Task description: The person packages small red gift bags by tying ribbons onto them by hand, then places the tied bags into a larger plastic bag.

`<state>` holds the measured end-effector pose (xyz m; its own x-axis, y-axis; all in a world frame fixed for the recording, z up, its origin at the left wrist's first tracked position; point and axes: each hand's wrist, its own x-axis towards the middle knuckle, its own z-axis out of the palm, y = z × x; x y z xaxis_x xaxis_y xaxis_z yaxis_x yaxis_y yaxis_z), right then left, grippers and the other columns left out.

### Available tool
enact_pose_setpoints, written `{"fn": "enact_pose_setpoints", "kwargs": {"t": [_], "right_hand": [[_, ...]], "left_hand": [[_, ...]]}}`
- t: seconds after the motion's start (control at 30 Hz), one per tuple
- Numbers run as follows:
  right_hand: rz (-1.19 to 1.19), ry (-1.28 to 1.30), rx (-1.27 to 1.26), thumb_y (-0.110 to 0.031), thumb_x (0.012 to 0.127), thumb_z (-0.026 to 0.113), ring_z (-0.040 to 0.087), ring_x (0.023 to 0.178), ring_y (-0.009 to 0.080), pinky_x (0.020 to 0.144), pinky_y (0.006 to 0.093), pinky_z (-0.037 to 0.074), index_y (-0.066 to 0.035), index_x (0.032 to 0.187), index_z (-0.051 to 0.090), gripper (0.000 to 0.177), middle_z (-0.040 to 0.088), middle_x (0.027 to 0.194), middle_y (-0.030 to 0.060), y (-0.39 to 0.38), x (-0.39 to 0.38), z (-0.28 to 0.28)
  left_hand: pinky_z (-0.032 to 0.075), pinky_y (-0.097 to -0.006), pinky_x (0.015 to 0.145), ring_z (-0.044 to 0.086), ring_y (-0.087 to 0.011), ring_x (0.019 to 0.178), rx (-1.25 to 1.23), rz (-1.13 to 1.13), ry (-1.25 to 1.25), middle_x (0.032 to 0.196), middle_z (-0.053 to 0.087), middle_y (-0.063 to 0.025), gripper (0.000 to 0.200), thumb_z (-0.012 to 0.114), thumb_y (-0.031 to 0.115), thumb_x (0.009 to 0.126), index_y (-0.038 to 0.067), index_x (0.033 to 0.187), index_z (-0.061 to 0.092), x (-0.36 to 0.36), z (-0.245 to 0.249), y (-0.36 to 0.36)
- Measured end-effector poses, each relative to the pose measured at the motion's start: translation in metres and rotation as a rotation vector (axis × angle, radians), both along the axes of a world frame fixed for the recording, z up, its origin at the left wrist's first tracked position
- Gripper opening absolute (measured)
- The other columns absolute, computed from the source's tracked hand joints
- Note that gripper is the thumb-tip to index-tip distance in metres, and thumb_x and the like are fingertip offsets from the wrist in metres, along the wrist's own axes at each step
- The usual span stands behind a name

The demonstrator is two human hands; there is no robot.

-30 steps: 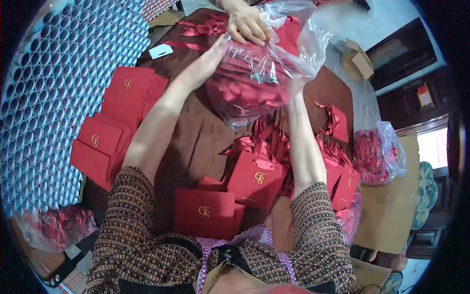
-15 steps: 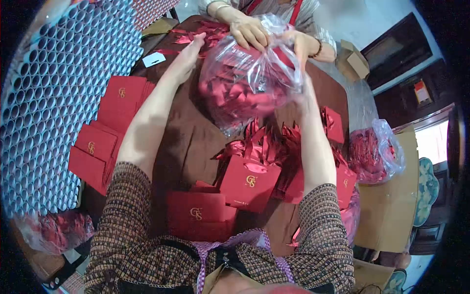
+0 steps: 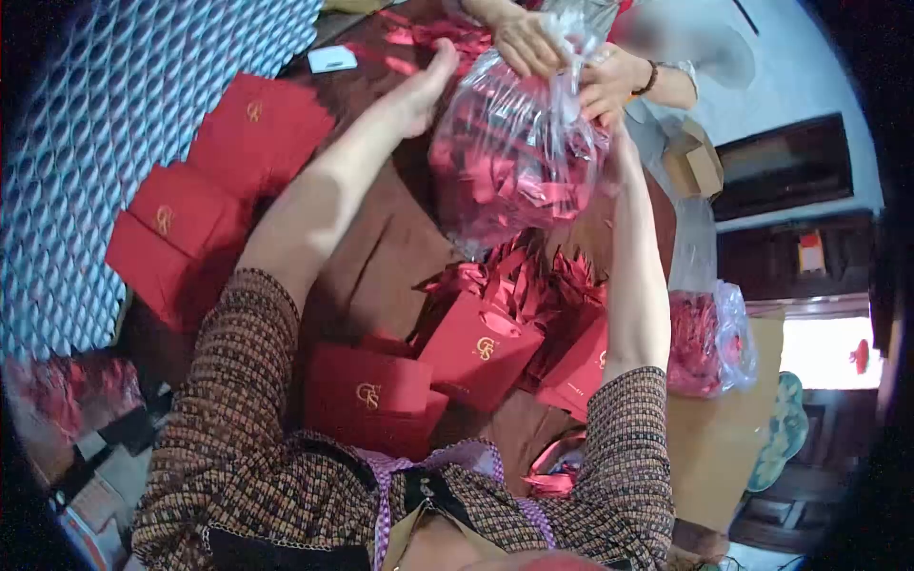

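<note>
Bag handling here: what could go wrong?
The filled clear bag could drop or tear if the co-worker's hands lose their grip; the person's left hand is off it.

The person's right forearm, close to the red gift bags, might topple some.

Free room over the brown tablecloth (image 3: 381, 262) between left forearm (image 3: 319, 205) and red bags (image 3: 476, 366), plastic bag (image 3: 519, 157) an obstacle beyond.

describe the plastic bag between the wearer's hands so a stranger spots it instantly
Start with the brown-covered table. At its far side, between the wearer's left hand and right hand, is a bulging clear plastic bag packed with red pieces. Unlike the red-filled bag farther right, its bunched top is gripped by a co-worker's hands.
</note>
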<state>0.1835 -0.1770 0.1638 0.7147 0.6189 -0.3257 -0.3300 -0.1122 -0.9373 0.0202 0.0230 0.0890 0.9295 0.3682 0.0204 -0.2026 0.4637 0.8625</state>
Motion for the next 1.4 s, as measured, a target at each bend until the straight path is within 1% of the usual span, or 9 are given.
{"fn": "enact_pose_setpoints", "kwargs": {"t": [0.17, 0.4, 0.47, 0.57, 0.77, 1.0, 1.2, 1.23, 1.4], "right_hand": [[0.113, -0.008, 0.04, -0.051, 0.087, 0.047, 0.053, 0.1, 0.0208, 0.091, 0.0398, 0.042, -0.009, 0.121, 0.049, 0.054, 0.055, 0.114, 0.0035, -0.01, 0.019, -0.013], [-0.226, -0.044, 0.086, -0.048, 0.093, 0.03, 0.038, 0.122, 0.0259, 0.103, 0.0393, 0.03, -0.007, 0.134, 0.032, 0.058, 0.033, 0.137, 0.0123, 0.004, -0.008, -0.066], [-0.129, 0.007, 0.029, -0.047, 0.093, 0.03, 0.039, 0.12, 0.026, 0.101, 0.0389, 0.032, -0.007, 0.134, 0.032, 0.057, 0.034, 0.136, 0.0123, 0.022, -0.014, -0.082], [-0.074, 0.006, 0.022, -0.046, 0.093, 0.031, 0.042, 0.117, 0.0261, 0.099, 0.0384, 0.034, -0.007, 0.134, 0.032, 0.056, 0.036, 0.134, 0.0123, 0.026, -0.012, -0.08], [-0.062, 0.02, 0.017, -0.043, 0.094, 0.031, 0.046, 0.11, 0.0263, 0.094, 0.0372, 0.038, -0.007, 0.133, 0.033, 0.053, 0.04, 0.13, 0.0123, 0.025, -0.003, -0.082], [-0.052, 0.043, 0.001, -0.04, 0.095, 0.032, 0.052, 0.103, 0.0266, 0.088, 0.0359, 0.043, -0.007, 0.132, 0.034, 0.051, 0.045, 0.125, 0.0123, 0.015, -0.009, -0.092], [-0.022, 0.212, -0.135, -0.038, 0.095, 0.033, 0.056, 0.096, 0.0268, 0.083, 0.0348, 0.048, -0.006, 0.132, 0.035, 0.048, 0.049, 0.121, 0.0124, -0.024, 0.013, -0.062], [-0.114, 0.095, 0.277, -0.036, 0.095, 0.034, 0.057, 0.095, 0.027, 0.082, 0.0351, 0.049, -0.006, 0.13, 0.037, 0.046, 0.049, 0.121, 0.0123, -0.024, 0.01, -0.07], [-0.102, 0.093, 0.305, -0.035, 0.094, 0.037, 0.056, 0.092, 0.018, 0.081, 0.0359, 0.047, -0.007, 0.11, 0.052, 0.035, 0.059, 0.098, 0.0061, -0.015, 0.013, -0.05]], "left_hand": [[0.003, -0.043, 0.108, 0.0, -0.0259, 0.136, 0.038, 0.214, -0.016, 0.148, 0.006, -0.0131, 0.089, 0.024, 0.069, 0.083, 0.002, 0.14, 0.01, 0.007, -0.046, 0.041], [0.033, -0.0429, 0.097, 0.039, -0.0281, 0.117, -0.144, -0.037, -0.095, 0.128, 0.042, -0.0161, 0.084, 0.03, 0.072, 0.079, 0.004, 0.128, 0.037, 0.078, -0.135, 0.033], [0.041, -0.045, 0.09, 0.052, -0.0286, 0.105, 0.186, 0.115, -0.268, 0.116, 0.055, -0.0165, 0.081, 0.027, 0.072, 0.08, 0.003, 0.118, 0.05, 0.086, -0.129, 0.02], [0.042, -0.0402, 0.091, 0.053, -0.025, 0.105, -0.407, 0.085, 0.04, 0.115, 0.056, -0.0146, 0.075, 0.027, 0.068, 0.083, 0.007, 0.12, 0.051, 0.057, -0.079, 0.007], [0.03, -0.0357, 0.101, 0.043, -0.0251, 0.119, -0.474, -0.037, 0.012, 0.126, 0.047, -0.0167, 0.072, 0.024, 0.06, 0.089, 0.003, 0.131, 0.039, 0.008, -0.046, 0.032], [0.047, -0.0386, 0.082, 0.059, -0.0218, 0.089, -0.196, 0.008, -0.232, 0.096, 0.061, -0.0106, 0.065, 0.036, 0.059, 0.086, 0.004, 0.115, 0.053, 0.039, -0.067, -0.008], [0.036, -0.0421, 0.097, 0.038, -0.0238, 0.123, -0.061, 0.165, 0.157, 0.14, 0.031, -0.0109, 0.076, 0.033, 0.064, 0.085, 0.01, 0.137, 0.027, 0.009, -0.027, 0.02], [0.035, -0.0415, 0.097, 0.036, -0.0235, 0.125, -0.077, 0.269, 0.29, 0.143, 0.026, -0.0095, 0.077, 0.033, 0.064, 0.085, 0.011, 0.14, 0.021, 0.01, -0.019, 0.027], [0.041, -0.0403, 0.094, 0.047, -0.0222, 0.114, -0.194, 0.092, -0.018, 0.131, 0.044, -0.0078, 0.07, 0.031, 0.06, 0.088, 0.009, 0.135, 0.033, 0.008, 0.009, 0.01]]}}
